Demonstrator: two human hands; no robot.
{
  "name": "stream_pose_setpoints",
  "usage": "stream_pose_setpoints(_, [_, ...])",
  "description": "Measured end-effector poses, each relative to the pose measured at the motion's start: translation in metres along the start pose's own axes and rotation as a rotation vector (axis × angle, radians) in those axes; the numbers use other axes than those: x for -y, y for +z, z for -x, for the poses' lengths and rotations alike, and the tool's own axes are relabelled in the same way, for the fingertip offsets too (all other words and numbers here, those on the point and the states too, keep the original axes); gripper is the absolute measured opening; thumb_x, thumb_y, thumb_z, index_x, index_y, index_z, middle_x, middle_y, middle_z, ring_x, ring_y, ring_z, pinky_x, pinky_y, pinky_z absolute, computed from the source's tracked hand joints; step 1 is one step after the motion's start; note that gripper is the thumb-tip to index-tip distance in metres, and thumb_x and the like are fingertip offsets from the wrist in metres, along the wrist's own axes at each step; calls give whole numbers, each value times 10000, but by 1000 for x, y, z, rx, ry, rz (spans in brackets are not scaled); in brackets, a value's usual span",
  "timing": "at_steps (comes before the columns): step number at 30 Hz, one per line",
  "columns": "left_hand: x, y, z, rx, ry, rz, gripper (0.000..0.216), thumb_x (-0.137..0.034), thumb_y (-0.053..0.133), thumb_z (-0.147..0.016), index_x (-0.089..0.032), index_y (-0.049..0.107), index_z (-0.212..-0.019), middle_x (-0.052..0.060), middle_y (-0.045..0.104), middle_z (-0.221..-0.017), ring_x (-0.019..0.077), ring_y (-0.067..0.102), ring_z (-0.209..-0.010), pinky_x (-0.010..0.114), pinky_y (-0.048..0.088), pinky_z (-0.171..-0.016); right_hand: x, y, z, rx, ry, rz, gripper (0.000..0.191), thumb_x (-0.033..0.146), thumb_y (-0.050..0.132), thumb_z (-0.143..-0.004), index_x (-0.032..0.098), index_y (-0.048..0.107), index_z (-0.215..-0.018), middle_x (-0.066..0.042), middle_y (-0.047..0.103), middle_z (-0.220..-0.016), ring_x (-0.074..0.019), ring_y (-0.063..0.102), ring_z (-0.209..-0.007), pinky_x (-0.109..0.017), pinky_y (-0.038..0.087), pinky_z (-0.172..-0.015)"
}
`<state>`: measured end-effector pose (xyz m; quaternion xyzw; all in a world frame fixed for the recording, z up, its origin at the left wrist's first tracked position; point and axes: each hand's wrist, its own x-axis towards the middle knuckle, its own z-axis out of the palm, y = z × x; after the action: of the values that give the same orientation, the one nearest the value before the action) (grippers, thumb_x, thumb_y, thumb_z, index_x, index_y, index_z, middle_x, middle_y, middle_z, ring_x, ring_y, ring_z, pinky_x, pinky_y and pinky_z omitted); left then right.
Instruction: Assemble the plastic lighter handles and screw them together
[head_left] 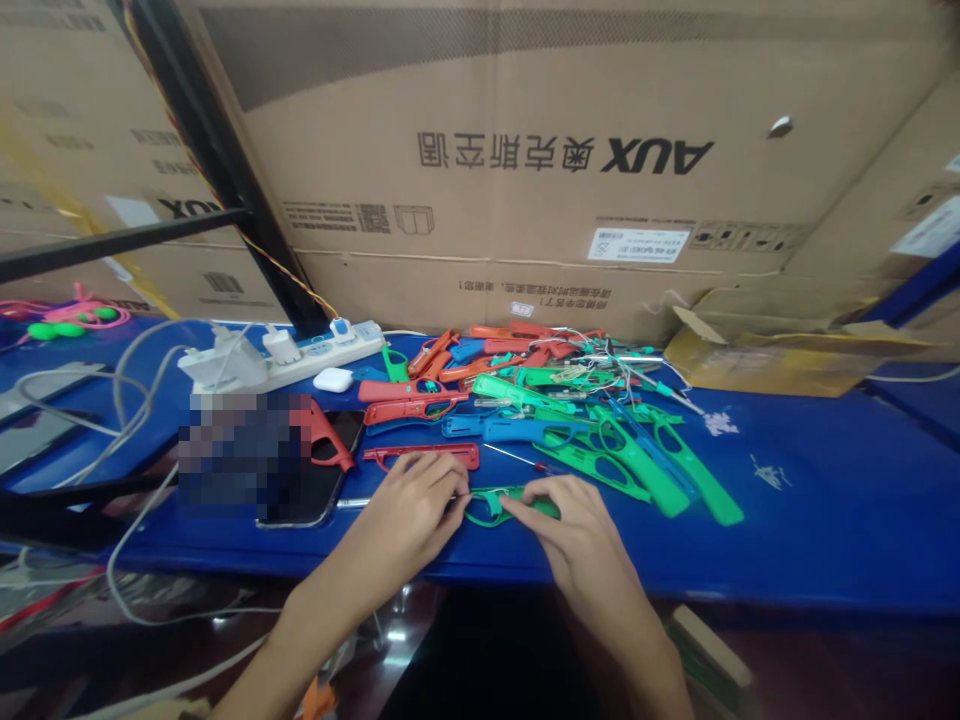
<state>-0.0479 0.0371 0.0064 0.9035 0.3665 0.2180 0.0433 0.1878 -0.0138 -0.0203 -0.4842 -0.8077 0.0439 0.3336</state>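
My left hand (415, 507) and my right hand (576, 530) meet over a green plastic handle piece (501, 503) lying near the front edge of the blue table (825, 520). Both hands are closed in a pinch on it, the left at its left end, the right over its right part. A red plastic handle piece (424, 455) lies just beyond my left hand. Behind it is a heap of red, blue and green plastic handle pieces (540, 400).
A phone (319, 480) lies at the left beside a blurred patch. A white power strip (300, 355) with chargers and cables, and a white earbud case (333, 379), sit farther back. Big cardboard boxes (525, 160) wall the rear. A thin screwdriver (517, 460) lies nearby.
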Motion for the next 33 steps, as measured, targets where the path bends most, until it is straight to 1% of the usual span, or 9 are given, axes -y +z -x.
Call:
stream_pose_setpoints(4, [-2, 11, 8, -73, -111, 166, 120, -152, 474, -1025, -197, 572, -973, 70, 637, -1083, 222, 632, -1007, 378, 495, -867, 0, 0, 1, 19, 9, 2, 447, 90, 543, -1004, 378, 708, -1304, -51, 684, -1090, -227, 576, -1012, -414, 507, -886])
stream_pose_setpoints(7, [-4, 14, 8, -141, -201, 323, 102, -164, 477, -1023, -209, 544, -961, 84, 599, -1149, 208, 639, -1084, 354, 509, -928, -1, -1, 1, 38, 10, 16, 466, 78, 532, -1004, 370, 692, -1329, -56, 680, -1095, -231, 573, -1016, -423, 509, -892])
stream_pose_setpoints(10, [-5, 15, 7, -178, -250, 396, 79, -184, 480, -1026, -219, 529, -975, 91, 577, -1201, 208, 640, -1146, 351, 503, -978, -1, -1, 1, 45, 5, 27, 463, 81, 523, -1008, 364, 690, -1334, -60, 679, -1103, -229, 578, -1023, -425, 512, -899])
stream_pose_setpoints(16, [-6, 16, 10, -150, -257, 384, 69, -210, 451, -1050, -228, 508, -1016, 101, 557, -1262, 223, 605, -1221, 389, 496, -1019, -1, -1, 1, 50, 12, 22, 461, 85, 511, -1014, 369, 691, -1329, -61, 679, -1100, -233, 580, -1018, -430, 513, -894])
stream_pose_setpoints(18, [-6, 18, 12, -129, -248, 345, 45, -240, 477, -1052, -231, 517, -1069, 106, 551, -1306, 241, 582, -1259, 415, 492, -1034, 0, -1, 0, 51, 17, 23, 448, 82, 511, -1012, 359, 708, -1304, -63, 677, -1104, -238, 579, -1025, -435, 511, -901])
stream_pose_setpoints(21, [-6, 18, 14, -96, -205, 286, 122, -282, 540, -1042, -245, 550, -1157, 96, 554, -1342, 262, 566, -1284, 446, 480, -1060, 1, -2, 0, 54, 22, 21, 444, 77, 523, -1005, 353, 713, -1296, -61, 675, -1110, -238, 576, -1033, -433, 507, -912])
stream_pose_setpoints(25, [-4, 17, 13, -102, -148, 328, 111, -238, 482, -1069, -243, 593, -1064, 63, 604, -1268, 224, 590, -1251, 407, 477, -1069, 1, -3, 0, 52, 16, 7, 464, 76, 537, -999, 359, 694, -1331, -59, 678, -1113, -235, 578, -1033, -432, 502, -917])
stream_pose_setpoints(30, [-7, 16, 10, -146, -247, 398, 101, -230, 454, -1073, -232, 555, -1069, 72, 627, -1239, 209, 617, -1210, 374, 507, -1026, 0, -2, 0, 48, 11, -1, 467, 75, 533, -1000, 353, 690, -1340, -63, 680, -1115, -237, 578, -1031, -442, 502, -921])
stream_pose_setpoints(33, [-9, 17, 11, -159, -285, 378, 125, -241, 462, -1069, -235, 534, -1171, 79, 629, -1239, 219, 628, -1192, 388, 521, -1015, 0, -2, 0, 52, 11, 11, 466, 83, 532, -1003, 359, 686, -1345, -63, 678, -1112, -236, 578, -1029, -443, 506, -914])
